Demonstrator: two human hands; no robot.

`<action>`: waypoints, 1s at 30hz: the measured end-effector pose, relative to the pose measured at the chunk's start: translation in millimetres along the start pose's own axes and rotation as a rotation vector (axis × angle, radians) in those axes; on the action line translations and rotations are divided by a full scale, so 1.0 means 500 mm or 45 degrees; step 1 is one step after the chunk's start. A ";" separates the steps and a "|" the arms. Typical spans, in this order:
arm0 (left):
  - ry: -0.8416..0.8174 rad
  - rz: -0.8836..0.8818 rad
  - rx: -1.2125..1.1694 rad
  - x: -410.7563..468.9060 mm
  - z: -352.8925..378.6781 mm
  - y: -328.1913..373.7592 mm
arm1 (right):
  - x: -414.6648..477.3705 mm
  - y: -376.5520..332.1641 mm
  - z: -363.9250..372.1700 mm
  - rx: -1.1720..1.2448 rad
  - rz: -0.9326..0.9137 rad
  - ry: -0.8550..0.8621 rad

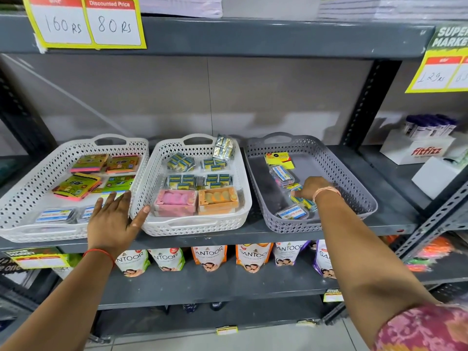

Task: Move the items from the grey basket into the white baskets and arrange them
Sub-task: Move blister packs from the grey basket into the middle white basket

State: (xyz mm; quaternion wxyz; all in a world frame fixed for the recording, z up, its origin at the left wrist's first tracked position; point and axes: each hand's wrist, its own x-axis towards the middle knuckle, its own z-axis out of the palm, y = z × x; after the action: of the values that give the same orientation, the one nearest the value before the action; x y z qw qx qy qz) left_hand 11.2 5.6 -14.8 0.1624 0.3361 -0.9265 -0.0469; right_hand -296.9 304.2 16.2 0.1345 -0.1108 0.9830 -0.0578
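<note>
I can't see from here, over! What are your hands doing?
Left hand open, resting on left white basket. Right hand in grey basket, closing on small yellow-blue packs. Nothing blocking.

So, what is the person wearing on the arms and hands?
Both forearms are bare, no gloves. The left hand has a thin red thread around the wrist. The right hand has a pale orange thread at the wrist. A pink floral sleeve covers the right upper arm.
</note>
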 end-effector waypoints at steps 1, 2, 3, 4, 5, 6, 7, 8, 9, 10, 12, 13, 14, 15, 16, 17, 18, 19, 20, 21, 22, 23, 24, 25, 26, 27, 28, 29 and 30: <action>-0.003 0.000 0.002 0.000 0.000 0.000 | 0.000 -0.002 0.000 0.024 -0.030 -0.055; -0.006 0.000 0.004 0.001 0.001 0.000 | -0.001 -0.004 0.001 0.026 -0.047 -0.086; -0.008 0.000 0.006 0.001 0.001 0.000 | -0.002 -0.005 0.001 0.005 -0.053 -0.091; -0.009 0.000 0.007 0.002 0.002 -0.001 | -0.002 -0.005 0.001 -0.021 -0.054 -0.077; -0.010 0.001 0.008 0.003 0.002 -0.002 | -0.002 -0.004 0.000 -0.041 -0.050 -0.057; -0.012 0.003 0.006 0.003 0.002 -0.002 | -0.001 -0.004 -0.003 -0.052 -0.043 -0.031; -0.016 0.007 0.006 0.003 0.002 -0.003 | 0.001 -0.003 -0.007 -0.052 -0.032 0.006; -0.018 0.011 0.006 0.002 0.002 -0.003 | 0.002 -0.004 -0.015 -0.041 -0.018 0.061; -0.017 0.012 0.007 0.002 0.002 -0.004 | 0.005 -0.010 -0.026 -0.033 -0.012 0.126; -0.013 0.013 0.008 0.002 0.003 -0.004 | 0.006 -0.019 -0.040 -0.030 -0.020 0.195; -0.006 0.014 0.008 0.001 0.003 -0.003 | 0.011 -0.051 -0.073 -0.011 -0.107 0.303; -0.001 0.014 0.009 0.001 0.004 -0.002 | 0.014 -0.075 -0.089 0.021 -0.189 0.328; 0.007 0.012 0.011 0.002 0.004 -0.002 | 0.016 -0.104 -0.102 0.066 -0.291 0.327; 0.016 0.013 0.014 0.002 0.004 -0.001 | 0.016 -0.135 -0.109 0.116 -0.401 0.304; 0.023 0.012 0.015 0.002 0.005 0.001 | 0.013 -0.168 -0.110 0.165 -0.511 0.263; 0.028 0.008 0.016 0.003 0.005 0.001 | 0.012 -0.204 -0.106 0.214 -0.610 0.202; 0.034 0.005 0.016 0.002 0.005 0.002 | 0.009 -0.236 -0.096 0.257 -0.685 0.129; 0.039 0.001 0.020 0.003 0.006 0.001 | 0.010 -0.271 -0.082 0.274 -0.745 0.053; 0.046 0.002 0.025 0.003 0.007 0.002 | 0.012 -0.300 -0.065 0.253 -0.795 -0.009; 0.048 0.006 0.029 0.002 0.007 0.002 | 0.014 -0.326 -0.049 0.201 -0.834 -0.052; 0.046 0.007 0.032 0.003 0.010 0.001 | 0.020 -0.348 -0.032 0.138 -0.861 -0.082; 0.047 0.009 0.031 0.003 0.011 0.001 | 0.025 -0.364 -0.018 0.088 -0.872 -0.102; 0.051 0.009 0.031 0.005 0.014 -0.001 | 0.032 -0.377 -0.002 0.059 -0.870 -0.131; 0.056 0.009 0.032 0.005 0.015 -0.002 | 0.039 -0.385 0.012 0.036 -0.864 -0.163; 0.064 0.011 0.034 0.005 0.015 -0.003 | 0.046 -0.389 0.025 0.014 -0.862 -0.187; 0.063 0.010 0.038 0.006 0.016 -0.004 | 0.052 -0.393 0.037 -0.009 -0.859 -0.201; 0.066 0.015 0.041 0.006 0.017 -0.004 | 0.056 -0.395 0.048 -0.023 -0.856 -0.205; 0.063 0.014 0.043 0.005 0.018 -0.004 | 0.059 -0.396 0.056 -0.033 -0.861 -0.208; 0.071 0.015 0.045 0.006 0.019 -0.003 | 0.063 -0.395 0.061 -0.034 -0.869 -0.202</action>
State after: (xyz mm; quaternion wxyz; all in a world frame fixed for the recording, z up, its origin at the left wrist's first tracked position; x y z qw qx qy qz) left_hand 6.6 2.4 -23.4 0.1824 0.3347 -0.9243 -0.0202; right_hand -277.9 102.8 7.7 0.1820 -0.4389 0.8765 -0.0779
